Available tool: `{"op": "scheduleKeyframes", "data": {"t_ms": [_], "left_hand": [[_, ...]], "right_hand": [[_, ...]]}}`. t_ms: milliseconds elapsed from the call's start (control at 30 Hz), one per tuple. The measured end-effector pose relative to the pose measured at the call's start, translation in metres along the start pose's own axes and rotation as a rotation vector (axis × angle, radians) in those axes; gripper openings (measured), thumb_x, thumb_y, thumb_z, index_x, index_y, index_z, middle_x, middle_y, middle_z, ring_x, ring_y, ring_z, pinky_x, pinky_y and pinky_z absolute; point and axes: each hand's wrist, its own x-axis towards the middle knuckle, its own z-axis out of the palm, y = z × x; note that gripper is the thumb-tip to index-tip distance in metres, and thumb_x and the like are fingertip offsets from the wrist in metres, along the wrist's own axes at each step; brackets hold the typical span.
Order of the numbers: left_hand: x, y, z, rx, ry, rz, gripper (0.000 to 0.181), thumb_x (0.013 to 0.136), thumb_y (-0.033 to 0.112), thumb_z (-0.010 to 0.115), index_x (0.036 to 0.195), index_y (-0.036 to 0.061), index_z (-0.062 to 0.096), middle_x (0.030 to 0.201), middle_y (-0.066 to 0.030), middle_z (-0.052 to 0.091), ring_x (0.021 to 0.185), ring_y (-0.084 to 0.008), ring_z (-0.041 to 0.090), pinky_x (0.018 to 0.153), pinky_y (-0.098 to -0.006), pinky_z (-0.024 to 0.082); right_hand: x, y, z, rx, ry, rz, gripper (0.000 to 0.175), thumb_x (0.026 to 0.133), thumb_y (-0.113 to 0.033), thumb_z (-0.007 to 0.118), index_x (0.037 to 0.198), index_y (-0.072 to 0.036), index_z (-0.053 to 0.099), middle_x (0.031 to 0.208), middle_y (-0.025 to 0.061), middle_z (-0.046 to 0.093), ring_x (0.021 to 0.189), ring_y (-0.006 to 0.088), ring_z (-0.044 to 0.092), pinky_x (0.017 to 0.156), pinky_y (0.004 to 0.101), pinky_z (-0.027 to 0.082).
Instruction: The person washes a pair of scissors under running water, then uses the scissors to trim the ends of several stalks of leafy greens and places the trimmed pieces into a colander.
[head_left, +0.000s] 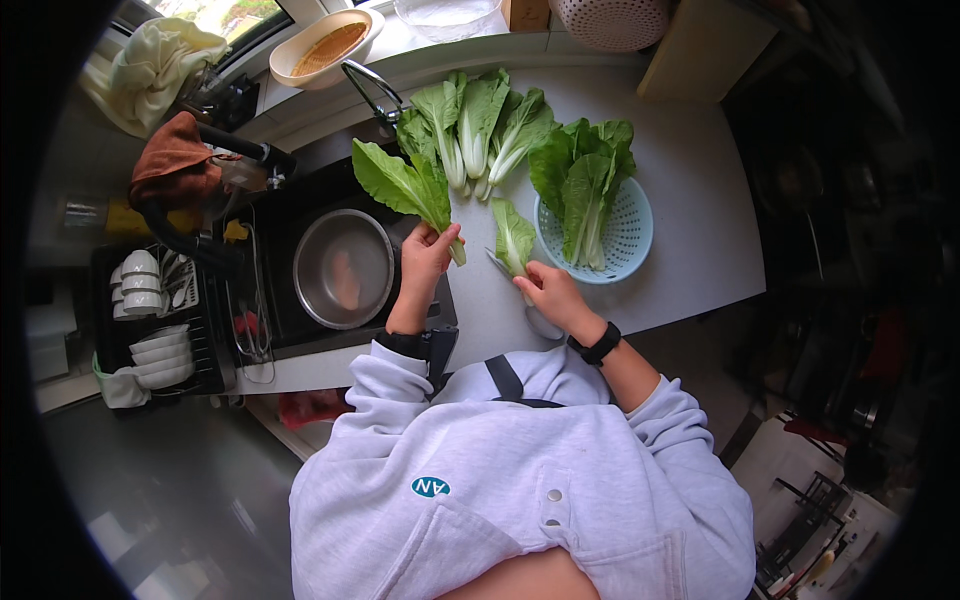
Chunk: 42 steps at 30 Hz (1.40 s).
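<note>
My left hand (424, 259) grips a leafy green stalk (405, 180) by its pale base, its leaf spreading up and left. In my right hand (553, 292) is a smaller pale-green leaf (514, 231). A thin blade-like edge (496, 264) shows just left of that leaf; how it is held is hidden. Behind both hands, several leafy green heads (476, 131) lie fanned out on the counter with their white stems towards me. To the right, a light-blue plastic colander (634, 244) holds upright green leaves (585, 191).
A steel basin (345, 270) with water sits in the dark sink, left of my left hand. A chrome faucet (375, 86) rises behind it. At far left stands a dish rack (214, 352) with white bowls (161, 356). A pale rounded object (544, 324) lies below my right hand.
</note>
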Motion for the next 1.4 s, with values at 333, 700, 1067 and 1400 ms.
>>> {"op": "scheduleKeyframes", "data": {"t_ms": [333,700,1067,1400], "left_hand": [[-0.004,-0.003,0.020,0.184,-0.044,-0.060,0.031,0.075,0.019,0.072,0.091,-0.0003,0.055,0.063,-0.0014,0.057,0.041,-0.0030,0.039,0.036,-0.0189,0.027],[-0.015,-0.001,0.048,-0.120,-0.364,-0.270,0.031,0.076,0.016,0.070,0.094,-0.0031,0.055,0.072,-0.0039,0.056,0.049,-0.0052,0.041,0.042,-0.0194,0.026],[-0.004,-0.015,0.029,0.117,-0.304,-0.223,0.022,0.076,0.012,0.069,0.088,-0.0037,0.060,0.068,-0.0032,0.057,0.050,-0.0070,0.047,0.044,-0.0206,0.036],[-0.007,-0.017,0.027,0.128,-0.282,-0.186,0.023,0.076,0.012,0.069,0.088,-0.0043,0.059,0.073,-0.0066,0.059,0.060,-0.0127,0.055,0.055,-0.0250,0.047]], "right_hand": [[-0.009,0.000,0.007,-0.264,0.234,-0.198,0.032,0.082,-0.025,0.063,0.102,-0.001,0.060,0.078,0.0122,0.063,0.064,0.0230,0.061,0.059,0.0307,0.048],[-0.007,-0.014,0.000,0.433,-0.045,0.030,0.024,0.085,-0.026,0.060,0.088,-0.002,0.061,0.072,0.0058,0.063,0.061,0.0112,0.059,0.053,0.0271,0.045],[-0.036,0.055,-0.005,-0.605,-0.121,-0.105,0.050,0.071,-0.021,0.070,0.113,-0.003,0.048,0.097,0.0168,0.059,0.085,0.0335,0.059,0.070,0.0397,0.048],[-0.030,0.068,0.010,-0.498,-0.103,-0.005,0.059,0.068,-0.012,0.063,0.122,-0.003,0.040,0.097,0.0199,0.059,0.087,0.0351,0.058,0.074,0.0422,0.047]]}}
